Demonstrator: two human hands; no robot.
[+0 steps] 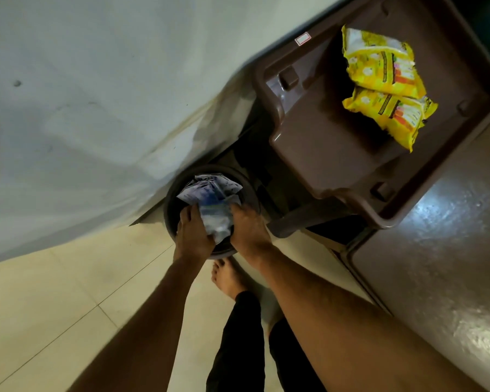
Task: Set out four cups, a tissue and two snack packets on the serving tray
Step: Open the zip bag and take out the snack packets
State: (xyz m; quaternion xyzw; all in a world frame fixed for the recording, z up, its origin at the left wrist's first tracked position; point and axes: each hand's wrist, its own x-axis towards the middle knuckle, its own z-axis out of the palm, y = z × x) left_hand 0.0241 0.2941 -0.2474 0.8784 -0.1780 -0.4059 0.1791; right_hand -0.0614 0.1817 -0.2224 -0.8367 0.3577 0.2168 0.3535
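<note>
My left hand (pixel 194 236) and right hand (pixel 246 230) squeezed a crinkly bag (pixel 212 205) over a bin (pixel 171 205). It could slip and fall in.

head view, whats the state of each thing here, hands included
serving tray: flat on the counter, holds only the two packets, no cups or tissue
two snack packets: sealed, lying on the tray, overlapping
round bin: open, on the floor by the wall
crumpled plastic bag: in the bin, gripped by both hands
left hand: grips the bag
right hand: grips the bag
</note>
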